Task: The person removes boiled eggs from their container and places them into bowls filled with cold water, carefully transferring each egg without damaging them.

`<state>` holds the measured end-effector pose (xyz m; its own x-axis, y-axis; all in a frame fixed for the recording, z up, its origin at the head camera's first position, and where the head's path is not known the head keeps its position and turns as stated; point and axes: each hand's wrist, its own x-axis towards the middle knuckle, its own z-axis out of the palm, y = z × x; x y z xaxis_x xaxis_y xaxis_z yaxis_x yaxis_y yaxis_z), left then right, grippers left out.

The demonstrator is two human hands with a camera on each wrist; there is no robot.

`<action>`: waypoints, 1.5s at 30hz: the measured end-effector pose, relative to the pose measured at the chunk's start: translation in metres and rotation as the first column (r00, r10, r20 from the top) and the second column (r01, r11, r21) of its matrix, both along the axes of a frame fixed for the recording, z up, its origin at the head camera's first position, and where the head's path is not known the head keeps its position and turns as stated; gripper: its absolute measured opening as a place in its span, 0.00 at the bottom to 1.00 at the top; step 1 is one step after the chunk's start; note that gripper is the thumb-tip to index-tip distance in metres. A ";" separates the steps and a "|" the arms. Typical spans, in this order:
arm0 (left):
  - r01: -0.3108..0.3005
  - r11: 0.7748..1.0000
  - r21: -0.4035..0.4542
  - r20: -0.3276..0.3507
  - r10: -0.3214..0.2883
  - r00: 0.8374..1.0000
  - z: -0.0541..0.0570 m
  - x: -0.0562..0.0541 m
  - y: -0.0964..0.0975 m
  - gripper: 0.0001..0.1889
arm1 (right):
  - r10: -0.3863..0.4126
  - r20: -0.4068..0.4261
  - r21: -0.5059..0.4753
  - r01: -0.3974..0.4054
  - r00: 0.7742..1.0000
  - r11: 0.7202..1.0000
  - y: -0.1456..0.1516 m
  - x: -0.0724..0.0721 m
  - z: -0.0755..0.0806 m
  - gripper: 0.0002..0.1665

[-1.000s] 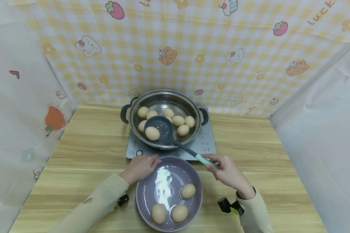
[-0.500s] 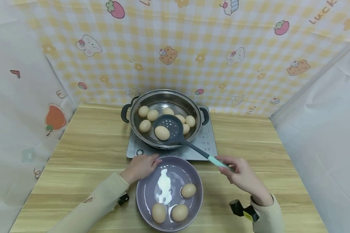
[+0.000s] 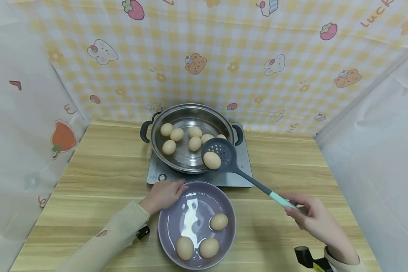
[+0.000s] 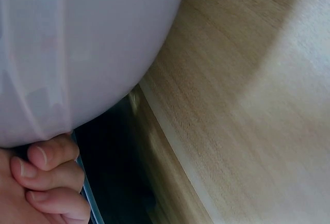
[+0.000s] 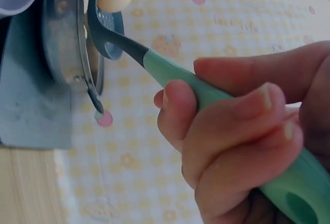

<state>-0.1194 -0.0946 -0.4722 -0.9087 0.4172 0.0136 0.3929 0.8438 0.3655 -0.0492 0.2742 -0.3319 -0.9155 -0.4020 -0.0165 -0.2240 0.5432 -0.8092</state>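
My right hand (image 3: 321, 221) grips the mint-green handle of a dark grey skimmer (image 3: 229, 151), fingers wrapped round it in the right wrist view. One egg (image 3: 212, 160) lies in the skimmer's perforated bowl, raised over the right front rim of a steel pot (image 3: 187, 162). Several more eggs (image 3: 169, 147) sit in the pot; the skimmer partly covers some. At the far left rim of a purple plate (image 3: 197, 204), my left hand (image 3: 163, 195) holds the edge, its fingers curled at the plate's side in the left wrist view. Three eggs (image 3: 209, 248) rest on the plate's near part.
Beneath the pot is a flat grey induction cooker (image 3: 239, 177) on the wooden table (image 3: 115, 166). The pot's black side handles (image 3: 144, 131) stick out left and right. A checked cloth (image 3: 238, 49) hangs behind, with white sheets at both sides.
My right hand has drawn the skimmer, with the egg in it, rightward and toward me, from the pot's middle to its right front rim. The left hand and plate stay put.
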 end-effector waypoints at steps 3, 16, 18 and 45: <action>0.001 1.000 -0.001 -0.009 -0.001 1.000 -0.001 0.000 0.000 0.14 | 0.006 -0.021 0.008 -0.006 1.000 1.000 0.007 0.007 0.001 0.15; -0.009 1.000 0.008 -0.003 0.009 1.000 0.000 -0.001 0.001 0.13 | 0.120 0.049 0.064 -0.123 0.992 0.990 0.017 0.017 0.002 0.15; -0.015 1.000 0.007 0.009 0.015 1.000 0.001 0.000 0.002 0.12 | 0.140 0.060 0.062 -0.144 0.988 0.988 0.016 0.017 0.001 0.15; -0.006 1.000 -0.011 0.040 0.007 0.999 0.002 -0.001 0.001 0.14 | 0.368 -0.045 0.102 -0.362 0.929 0.926 0.009 0.008 -0.018 0.15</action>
<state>-0.1204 -0.0937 -0.4707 -0.9112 0.4112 -0.0270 0.3727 0.8503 0.3716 -0.0416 0.2832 -0.3497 -0.7059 -0.7082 -0.0162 -0.4692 0.4845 -0.7383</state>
